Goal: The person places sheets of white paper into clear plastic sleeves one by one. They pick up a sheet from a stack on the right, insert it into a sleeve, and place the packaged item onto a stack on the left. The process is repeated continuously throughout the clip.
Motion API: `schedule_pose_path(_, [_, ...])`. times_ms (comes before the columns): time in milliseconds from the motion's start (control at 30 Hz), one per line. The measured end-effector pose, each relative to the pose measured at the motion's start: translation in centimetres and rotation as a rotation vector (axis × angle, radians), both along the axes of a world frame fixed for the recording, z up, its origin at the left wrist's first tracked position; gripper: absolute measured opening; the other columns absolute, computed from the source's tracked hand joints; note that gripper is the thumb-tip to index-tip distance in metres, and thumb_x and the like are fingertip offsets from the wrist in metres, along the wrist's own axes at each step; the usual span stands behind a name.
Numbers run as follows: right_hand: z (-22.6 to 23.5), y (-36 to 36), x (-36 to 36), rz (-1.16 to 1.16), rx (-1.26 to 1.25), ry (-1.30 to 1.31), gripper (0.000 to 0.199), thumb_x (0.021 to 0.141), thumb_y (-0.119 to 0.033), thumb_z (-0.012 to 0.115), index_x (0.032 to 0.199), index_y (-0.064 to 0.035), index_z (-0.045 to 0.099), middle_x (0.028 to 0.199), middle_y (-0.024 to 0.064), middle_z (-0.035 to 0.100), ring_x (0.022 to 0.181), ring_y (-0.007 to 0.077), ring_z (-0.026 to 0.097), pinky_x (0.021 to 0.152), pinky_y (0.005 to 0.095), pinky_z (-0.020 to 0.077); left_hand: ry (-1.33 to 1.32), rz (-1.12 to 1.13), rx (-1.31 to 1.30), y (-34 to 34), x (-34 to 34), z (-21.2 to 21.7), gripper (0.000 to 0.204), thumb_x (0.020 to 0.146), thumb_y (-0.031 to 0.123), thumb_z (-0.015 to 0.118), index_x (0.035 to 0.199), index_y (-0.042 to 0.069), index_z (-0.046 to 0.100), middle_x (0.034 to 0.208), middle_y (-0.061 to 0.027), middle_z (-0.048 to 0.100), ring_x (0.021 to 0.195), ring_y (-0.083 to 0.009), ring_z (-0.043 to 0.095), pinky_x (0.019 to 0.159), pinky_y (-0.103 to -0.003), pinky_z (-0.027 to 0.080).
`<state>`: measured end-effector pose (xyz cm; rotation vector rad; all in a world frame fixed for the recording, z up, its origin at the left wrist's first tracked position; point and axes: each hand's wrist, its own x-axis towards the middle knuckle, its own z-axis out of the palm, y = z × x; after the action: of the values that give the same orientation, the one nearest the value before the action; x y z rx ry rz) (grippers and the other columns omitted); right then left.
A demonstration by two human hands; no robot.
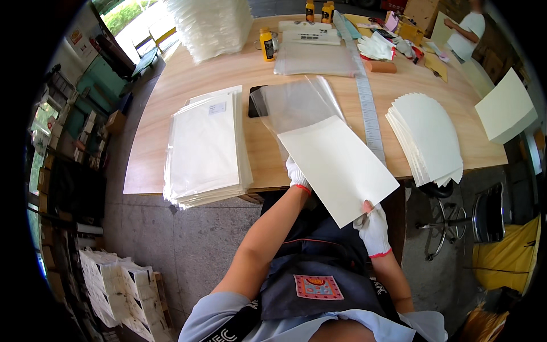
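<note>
My right hand, in a white glove, pinches the near corner of a cream sheet of card. The sheet's far end lies inside the mouth of a clear plastic sleeve that rests on the wooden table. My left hand, also gloved, holds the near left edge of the sleeve and sheet. A stack of sleeved cream sheets lies to the left. A fanned stack of bare cream sheets lies to the right.
A long strip of labels runs down the table. Yellow bottles, a pile of clear sleeves, white gloves and a tall pile of plastic bags sit farther back. Another person stands at the far right. A stool stands at right.
</note>
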<state>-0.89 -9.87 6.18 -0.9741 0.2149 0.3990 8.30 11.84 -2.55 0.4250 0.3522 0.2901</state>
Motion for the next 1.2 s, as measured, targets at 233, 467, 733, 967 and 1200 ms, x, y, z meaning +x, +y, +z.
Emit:
schedule_pose_path(233, [-2.5,0.3,-2.0,0.083,-0.036,0.205,0.020,0.089,-0.010,0.050,0.108,-0.0061,0.048,0.086,0.0094,0.059,0.062,0.0233,0.063,0.048,0.0317,0.0544,0.293,-0.115,0.466,-4.2,-9.8,-0.9,0.020,0.089,0.012,0.050,0.106,0.001,0.056,0.088,-0.0068,0.062,0.072,-0.0183,0.061,0.061,-0.029,0.052])
schedule_pose_path(467, [-5.8,4.8,0.4,-0.029,0.466,0.332,0.034,0.094,-0.011,0.035,0.125,0.0034,0.036,0.120,0.0190,0.047,0.108,0.0309,0.051,0.093,0.0430,0.0457,0.439,-0.314,0.247,-5.0,-14.8,-1.0,0.018,0.089,0.016,0.050,0.103,0.006,0.054,0.094,-0.0078,0.061,0.078,-0.0188,0.061,0.068,-0.032,0.052])
schedule_pose_path(733, [-3.4,4.3,-0.1,0.552,-0.195,-0.031,0.030,0.094,-0.020,0.041,0.116,-0.0022,0.050,0.078,0.0079,0.061,0.059,0.0128,0.059,0.053,0.0248,0.0498,0.483,-0.473,0.333,0.6,-14.9,1.7,0.025,0.088,0.028,0.055,0.101,0.008,0.052,0.103,-0.0084,0.061,0.084,-0.0193,0.061,0.066,-0.033,0.052])
schedule_pose_path(967, [-2.9,9.5,0.7,0.596,-1.103,-1.112,0.013,0.083,-0.021,0.054,0.090,-0.0107,0.054,0.064,0.0070,0.060,0.054,0.0202,0.060,0.047,0.0327,0.0448,0.483,-0.480,0.636,4.0,-15.5,3.3,0.020,0.090,0.023,0.052,0.094,0.004,0.056,0.094,-0.0089,0.063,0.077,-0.0167,0.063,0.065,-0.028,0.052])
schedule_pose_path(1200, [-3.8,11.9,1.5,0.714,-1.467,-1.374,0.019,0.079,-0.025,0.057,0.089,-0.0121,0.048,0.061,0.0069,0.060,0.056,0.0260,0.062,0.047,0.0371,0.0471,0.422,-0.489,0.594,4.7,-15.3,2.4,0.018,0.089,0.019,0.052,0.093,0.001,0.056,0.089,-0.0095,0.064,0.071,-0.0164,0.062,0.063,-0.028,0.052])
